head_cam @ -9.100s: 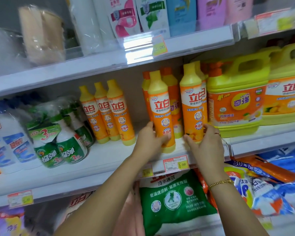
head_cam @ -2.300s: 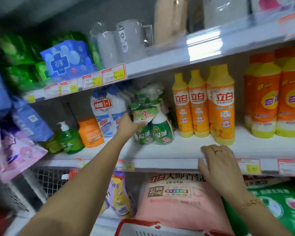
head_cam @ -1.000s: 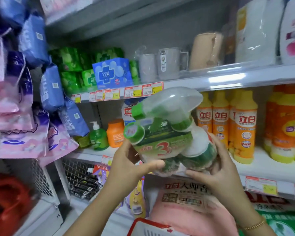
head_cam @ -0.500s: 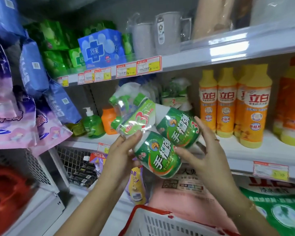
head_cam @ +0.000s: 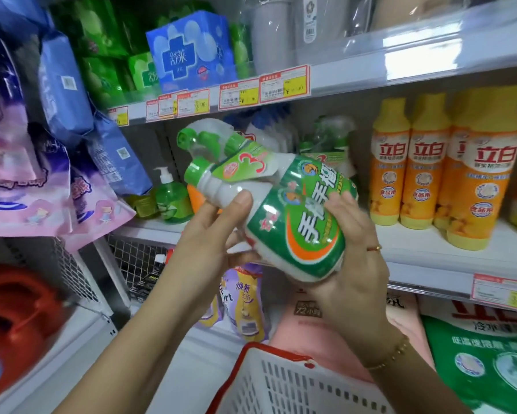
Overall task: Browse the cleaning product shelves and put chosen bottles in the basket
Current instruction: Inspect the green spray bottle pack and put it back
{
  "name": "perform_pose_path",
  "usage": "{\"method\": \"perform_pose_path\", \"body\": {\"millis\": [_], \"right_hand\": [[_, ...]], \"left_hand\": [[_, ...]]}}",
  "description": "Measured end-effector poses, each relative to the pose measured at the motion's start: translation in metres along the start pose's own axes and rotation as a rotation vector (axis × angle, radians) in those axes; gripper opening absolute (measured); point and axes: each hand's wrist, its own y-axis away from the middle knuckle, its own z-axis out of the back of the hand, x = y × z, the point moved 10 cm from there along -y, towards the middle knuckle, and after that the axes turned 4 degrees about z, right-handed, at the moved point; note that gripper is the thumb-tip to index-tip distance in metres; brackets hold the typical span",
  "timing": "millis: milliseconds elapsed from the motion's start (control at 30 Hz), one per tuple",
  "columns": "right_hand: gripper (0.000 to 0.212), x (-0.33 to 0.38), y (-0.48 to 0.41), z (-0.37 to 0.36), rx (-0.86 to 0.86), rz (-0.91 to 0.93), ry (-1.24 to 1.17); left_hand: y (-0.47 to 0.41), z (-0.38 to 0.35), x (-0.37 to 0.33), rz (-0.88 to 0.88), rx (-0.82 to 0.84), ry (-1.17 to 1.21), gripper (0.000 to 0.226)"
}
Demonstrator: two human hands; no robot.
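I hold a shrink-wrapped pack of green-and-white spray cleaner bottles [head_cam: 305,213] tilted on its side in front of the middle shelf, trigger heads pointing up-left. My left hand [head_cam: 212,234] grips the neck end, thumb on the white shoulder. My right hand [head_cam: 350,258] cups the bottom and right side. The white basket with a red rim [head_cam: 281,383] hangs directly below the pack. More packs of the same cleaner [head_cam: 326,141] stand on the shelf behind.
Orange-and-yellow dish soap bottles [head_cam: 448,168] line the middle shelf [head_cam: 448,258] at right. A green pump bottle [head_cam: 170,195] stands at left. Pink and blue bagged goods [head_cam: 57,162] hang at far left. Detergent bags [head_cam: 475,363] lie on the shelf below.
I took the spray bottle pack off the shelf with both hands and turned it so the label faces me. The basket has come further into view beneath it.
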Motion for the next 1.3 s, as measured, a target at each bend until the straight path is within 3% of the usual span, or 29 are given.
{"method": "perform_pose_path", "body": {"millis": [133,267,367,433,533,600,667,767,867,967,1033,1100,1167,1233,1300], "right_hand": [[0.083,-0.032,-0.002,-0.003,-0.052,-0.478,-0.424],[0.066,-0.045,0.013,-0.041,-0.013,-0.763,-1.03],[0.074,-0.039,0.031,-0.071,0.043,-0.966,-1.399],[0.076,-0.038,0.038,-0.079,0.027,-1.069,-1.55],[0.087,-0.036,0.048,-0.086,0.035,-1.201,-1.581],[0.086,-0.036,0.051,-0.088,0.074,-1.257,-1.52],[0.07,-0.041,0.051,-0.083,0.087,-1.272,-1.404],[0.059,-0.05,0.036,-0.069,0.137,-1.077,-1.056],[0.074,-0.044,0.021,-0.057,0.194,-0.846,-0.718],[0.105,-0.03,0.016,-0.055,0.451,-0.723,-0.387],[0.116,-0.022,0.02,-0.054,0.627,-0.724,-0.264],[0.116,-0.013,0.018,-0.048,0.685,-0.646,-0.095],[0.108,0.006,0.009,-0.044,0.619,-0.425,0.116],[0.102,0.023,0.002,-0.041,0.461,-0.197,0.285],[0.1,0.031,0.002,-0.04,0.352,-0.083,0.35]], "left_hand": [[0.002,-0.001,-0.007,-0.055,0.105,-0.063,0.067],[-0.009,0.021,0.002,-0.024,-0.005,-0.054,0.06],[-0.013,0.026,0.014,0.044,0.071,0.05,0.046],[-0.011,0.025,0.012,0.032,0.156,0.064,0.063],[-0.01,0.023,0.012,0.046,0.242,0.113,0.086],[-0.009,0.016,0.013,0.058,0.286,0.13,0.092],[-0.009,0.013,0.014,0.038,0.278,0.127,0.085],[-0.014,0.018,0.022,0.029,0.139,0.147,0.066],[-0.014,0.019,0.03,0.019,0.028,0.241,0.052],[-0.013,0.023,0.029,0.026,-0.043,0.282,0.037],[-0.01,0.023,0.032,0.056,-0.086,0.314,0.057],[-0.006,0.02,0.033,0.079,-0.131,0.368,0.077],[-0.002,0.017,0.034,0.065,-0.183,0.401,0.072],[0.0,0.011,0.032,0.023,-0.173,0.369,0.036],[0.002,0.002,0.032,-0.017,-0.126,0.351,0.008]]}}
